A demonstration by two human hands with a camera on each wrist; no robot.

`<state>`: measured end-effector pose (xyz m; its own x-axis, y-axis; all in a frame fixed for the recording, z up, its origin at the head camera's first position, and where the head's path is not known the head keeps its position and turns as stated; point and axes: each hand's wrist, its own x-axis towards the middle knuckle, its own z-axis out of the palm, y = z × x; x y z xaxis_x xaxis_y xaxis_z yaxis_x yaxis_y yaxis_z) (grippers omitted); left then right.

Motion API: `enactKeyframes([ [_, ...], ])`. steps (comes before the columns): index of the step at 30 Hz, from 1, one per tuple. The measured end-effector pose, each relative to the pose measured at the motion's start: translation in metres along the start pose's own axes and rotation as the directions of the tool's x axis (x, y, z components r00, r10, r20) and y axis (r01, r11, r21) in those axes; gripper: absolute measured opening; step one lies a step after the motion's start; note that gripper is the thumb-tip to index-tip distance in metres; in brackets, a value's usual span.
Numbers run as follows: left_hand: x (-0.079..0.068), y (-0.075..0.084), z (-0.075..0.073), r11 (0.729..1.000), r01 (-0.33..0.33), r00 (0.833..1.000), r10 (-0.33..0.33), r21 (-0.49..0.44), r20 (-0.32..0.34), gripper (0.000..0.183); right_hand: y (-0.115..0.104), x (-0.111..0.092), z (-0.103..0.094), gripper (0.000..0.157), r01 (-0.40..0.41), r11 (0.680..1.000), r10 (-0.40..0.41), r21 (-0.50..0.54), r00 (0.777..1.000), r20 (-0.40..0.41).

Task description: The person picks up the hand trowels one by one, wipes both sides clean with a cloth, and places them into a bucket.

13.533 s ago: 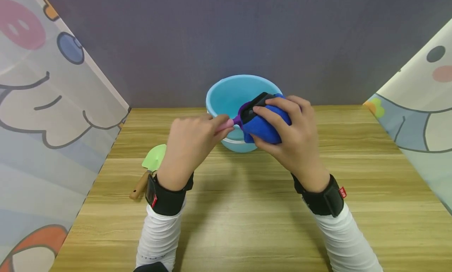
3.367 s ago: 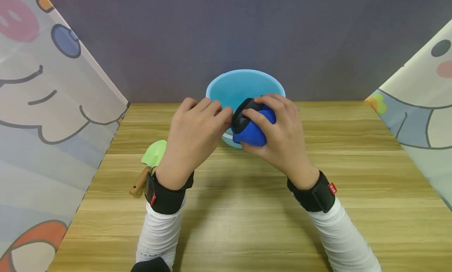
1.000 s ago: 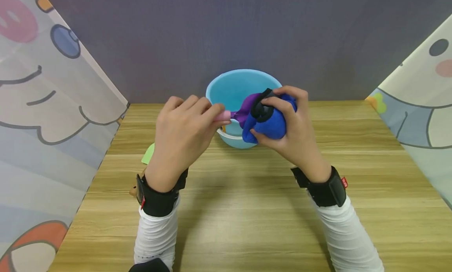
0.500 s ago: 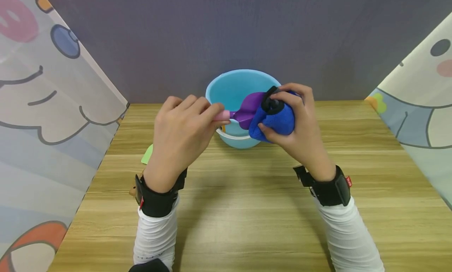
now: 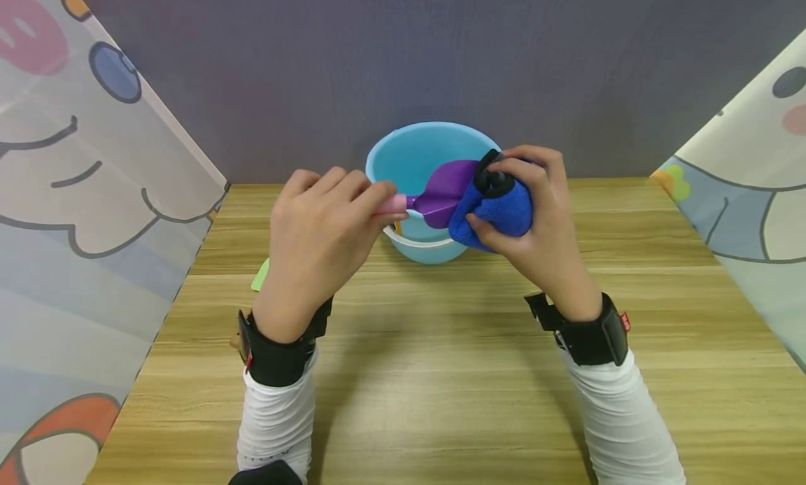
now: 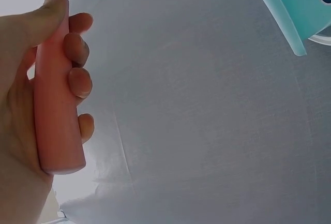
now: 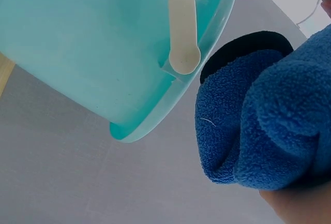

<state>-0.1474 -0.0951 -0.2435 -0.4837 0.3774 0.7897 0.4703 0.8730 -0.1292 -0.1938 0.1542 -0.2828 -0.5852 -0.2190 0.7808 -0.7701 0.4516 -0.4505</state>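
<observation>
My left hand (image 5: pixel 321 243) grips a small trowel by its pink handle (image 6: pixel 57 105), fingers curled round it. The trowel's purple blade (image 5: pixel 447 191) points right, held over the light blue bucket (image 5: pixel 403 156). In my right hand (image 5: pixel 535 219) is a bunched blue plush cloth (image 5: pixel 504 212) with a black part (image 5: pixel 492 180) uppermost. This cloth meets the blade's tip and hides it. In the right wrist view, the cloth (image 7: pixel 269 115) bulges beside the bucket's rim (image 7: pixel 150 120).
The bucket stands at the table's back edge, its white handle (image 7: pixel 183 27) hanging in front. A green trowel (image 5: pixel 259 275) lies on the wooden table (image 5: pixel 428 373) at the left, mostly hidden by my left forearm. A dark wall rises behind, with cartoon-printed panels (image 5: pixel 75 191) at both sides.
The cloth has slid right along the trowel, from near the handle to the blade's tip, baring more purple. My left hand has shifted slightly left, covering more of the green trowel.
</observation>
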Motion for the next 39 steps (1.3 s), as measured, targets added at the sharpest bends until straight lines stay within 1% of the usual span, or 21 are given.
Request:
enactKeyframes([
  [9, 0.0003, -0.0010, -0.0014, 1.000, 0.002, 1.000, -0.002, -0.003, -0.010, 0.034, 0.0000, 0.0012, 0.0004, 0.063, 0.021, 1.000, -0.021, 0.000, 1.000, -0.005],
  [24, 0.0004, -0.0033, -0.0023, 1.000, 0.013, 1.000, -0.013, -0.023, -0.005, 0.032, 0.0000, 0.0012, 0.0003, 0.059, -0.003, 1.000, 0.003, 0.017, 1.000, -0.028],
  [39, -0.0001, -0.0053, -0.0025, 0.999, 0.022, 1.000, -0.021, -0.026, 0.002, 0.033, 0.0025, 0.0006, 0.0013, 0.057, 0.013, 1.000, -0.013, -0.001, 0.999, -0.033],
])
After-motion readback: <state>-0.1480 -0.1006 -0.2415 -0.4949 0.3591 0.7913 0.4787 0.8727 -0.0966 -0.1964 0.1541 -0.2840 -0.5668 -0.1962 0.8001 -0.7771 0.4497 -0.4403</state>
